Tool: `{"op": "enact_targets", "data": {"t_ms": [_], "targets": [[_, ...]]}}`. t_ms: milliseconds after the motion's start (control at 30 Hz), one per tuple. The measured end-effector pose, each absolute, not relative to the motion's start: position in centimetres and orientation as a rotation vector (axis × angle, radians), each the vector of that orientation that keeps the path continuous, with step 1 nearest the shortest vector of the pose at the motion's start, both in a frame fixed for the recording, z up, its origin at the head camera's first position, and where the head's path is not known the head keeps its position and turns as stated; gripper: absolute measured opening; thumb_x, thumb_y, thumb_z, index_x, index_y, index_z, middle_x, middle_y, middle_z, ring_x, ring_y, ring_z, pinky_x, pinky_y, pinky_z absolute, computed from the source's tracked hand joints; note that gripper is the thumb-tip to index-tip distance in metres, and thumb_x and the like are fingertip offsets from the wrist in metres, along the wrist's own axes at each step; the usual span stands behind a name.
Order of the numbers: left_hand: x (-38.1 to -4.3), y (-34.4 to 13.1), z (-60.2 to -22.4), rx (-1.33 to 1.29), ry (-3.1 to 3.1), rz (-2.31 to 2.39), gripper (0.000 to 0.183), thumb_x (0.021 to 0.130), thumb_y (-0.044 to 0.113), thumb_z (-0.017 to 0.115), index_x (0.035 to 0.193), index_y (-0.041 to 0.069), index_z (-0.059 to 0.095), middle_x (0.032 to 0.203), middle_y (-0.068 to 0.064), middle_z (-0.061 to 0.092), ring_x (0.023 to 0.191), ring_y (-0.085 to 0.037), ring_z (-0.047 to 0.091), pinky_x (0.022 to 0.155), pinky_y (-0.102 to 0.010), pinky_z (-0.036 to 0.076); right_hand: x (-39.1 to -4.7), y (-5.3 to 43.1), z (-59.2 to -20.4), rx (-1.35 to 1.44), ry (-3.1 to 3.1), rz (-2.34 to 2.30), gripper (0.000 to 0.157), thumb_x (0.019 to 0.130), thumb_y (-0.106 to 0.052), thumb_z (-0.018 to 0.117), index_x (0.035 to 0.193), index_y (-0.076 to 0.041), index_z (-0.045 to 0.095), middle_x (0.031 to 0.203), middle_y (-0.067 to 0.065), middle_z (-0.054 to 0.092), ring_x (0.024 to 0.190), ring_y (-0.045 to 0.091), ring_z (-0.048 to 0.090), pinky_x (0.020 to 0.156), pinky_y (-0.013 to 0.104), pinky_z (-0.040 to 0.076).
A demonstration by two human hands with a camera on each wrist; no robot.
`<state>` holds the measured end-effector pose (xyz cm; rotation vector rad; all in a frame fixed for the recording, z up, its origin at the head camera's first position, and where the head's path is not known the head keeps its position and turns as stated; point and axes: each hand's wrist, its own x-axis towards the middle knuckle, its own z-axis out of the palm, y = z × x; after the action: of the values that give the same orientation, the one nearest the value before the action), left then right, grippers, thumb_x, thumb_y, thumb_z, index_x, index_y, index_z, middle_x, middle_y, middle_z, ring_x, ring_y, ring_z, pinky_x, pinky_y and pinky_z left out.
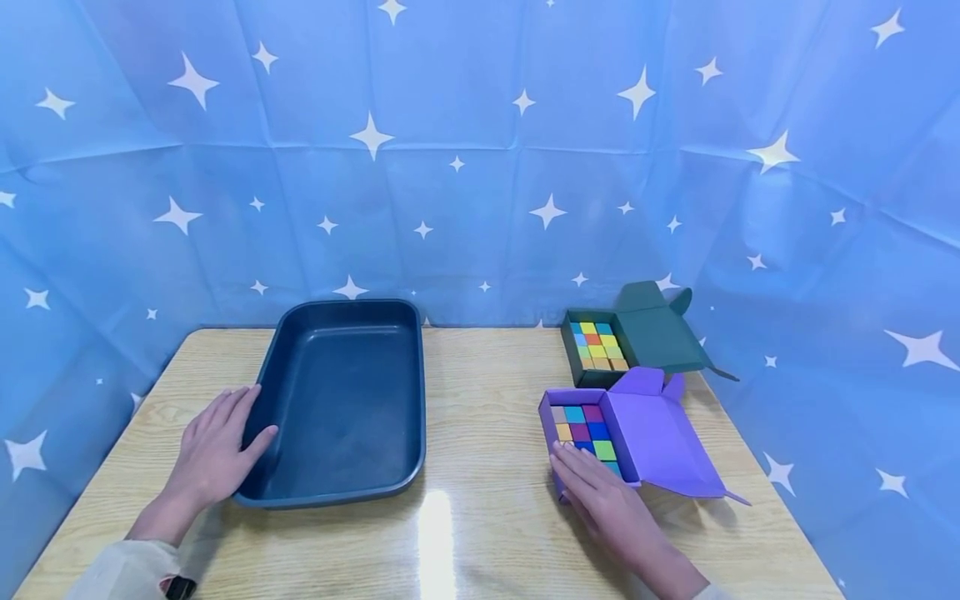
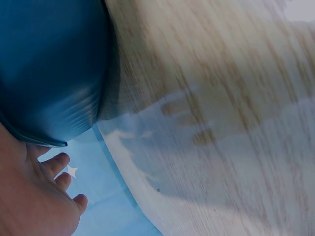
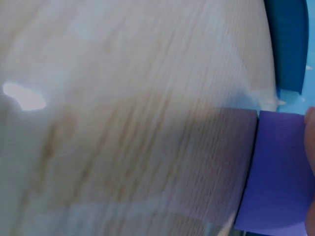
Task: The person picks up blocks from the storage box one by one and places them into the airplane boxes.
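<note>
At the left, my left hand (image 1: 212, 452) rests against the side rim of a dark blue tray (image 1: 411, 392), the thumb reaching over the inside edge. The left wrist view shows the fingers of that hand (image 2: 47, 189) loosely bent beside the tray's outer wall (image 2: 54, 73). My right hand (image 1: 611, 510) lies over the near left corner of a purple box (image 1: 551, 433), fingers fairly straight and hiding part of its contents. Inside that box are several coloured cubes (image 1: 579, 432). In the right wrist view only the edge of the hand shows beside the purple wall (image 3: 278, 172).
Behind the purple box stands a dark green box (image 1: 572, 354) with its lid (image 1: 660, 333) folded back, holding several coloured cubes (image 1: 596, 342). The purple lid (image 1: 667, 437) spreads rightward. Bare wood tabletop (image 1: 480, 417) lies between tray and boxes. A blue star-patterned cloth (image 1: 480, 167) surrounds the table.
</note>
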<state>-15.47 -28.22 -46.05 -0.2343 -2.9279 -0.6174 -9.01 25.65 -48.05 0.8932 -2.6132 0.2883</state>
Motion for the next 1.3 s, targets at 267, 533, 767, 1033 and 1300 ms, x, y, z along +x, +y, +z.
{"op": "enact_targets", "data": {"t_ms": [267, 533, 767, 1033, 1300], "targets": [[-15.5, -28.1, -46.2, -0.234, -2.927, -0.619, 0.069, 0.101, 0.041, 0.047, 0.153, 0.004, 0.024, 0.150, -0.031, 0.029, 0.141, -0.050, 0.018, 0.102, -0.074, 0.017, -9.9, 26.4, -48.1, 0.886, -2.636, 0.273, 0.067, 0.087, -0.014, 0.071, 0.147, -0.019, 0.044, 0.148, 0.003, 0.051, 0.136, 0.023, 0.050, 0.121, 0.014, 0.009], [-15.5, -28.2, -46.2, -0.227, -2.932, -0.616, 0.069, 0.101, 0.042, 0.047, 0.154, 0.004, 0.023, 0.150, -0.031, 0.028, 0.141, -0.050, 0.017, 0.103, -0.074, 0.016, -8.5, 26.6, -48.1, 0.982, -2.564, 0.300, 0.055, 0.093, -0.017, 0.063, 0.146, -0.014, 0.047, 0.145, 0.008, 0.053, 0.134, 0.024, 0.052, 0.122, 0.015, 0.012], [-15.5, -28.3, -46.1, -0.226, -2.931, -0.621, 0.069, 0.100, 0.042, 0.047, 0.154, 0.005, 0.023, 0.150, -0.031, 0.028, 0.142, -0.050, 0.017, 0.103, -0.074, 0.016, -7.4, 26.5, -48.1, 1.014, -2.585, 0.302, 0.071, 0.083, -0.010, 0.073, 0.148, -0.017, 0.043, 0.147, 0.005, 0.052, 0.135, 0.022, 0.051, 0.120, 0.013, 0.012], [-15.5, -28.1, -46.2, -0.245, -2.918, -0.615, 0.069, 0.101, 0.042, 0.047, 0.153, 0.004, 0.024, 0.149, -0.031, 0.029, 0.141, -0.050, 0.018, 0.103, -0.074, 0.016, -7.1, 26.7, -48.2, 1.002, -2.557, 0.302, 0.064, 0.089, -0.013, 0.069, 0.148, -0.014, 0.043, 0.147, 0.008, 0.052, 0.134, 0.024, 0.052, 0.122, 0.016, 0.012], [-15.6, -28.3, -46.3, -0.237, -2.925, -0.619, 0.069, 0.101, 0.043, 0.046, 0.154, 0.005, 0.023, 0.150, -0.031, 0.028, 0.142, -0.050, 0.016, 0.103, -0.074, 0.016, -7.5, 28.2, -48.3, 0.870, -2.610, 0.288, 0.066, 0.083, -0.010, 0.072, 0.145, -0.013, 0.048, 0.146, 0.007, 0.053, 0.137, 0.021, 0.049, 0.122, 0.015, 0.011]]}}
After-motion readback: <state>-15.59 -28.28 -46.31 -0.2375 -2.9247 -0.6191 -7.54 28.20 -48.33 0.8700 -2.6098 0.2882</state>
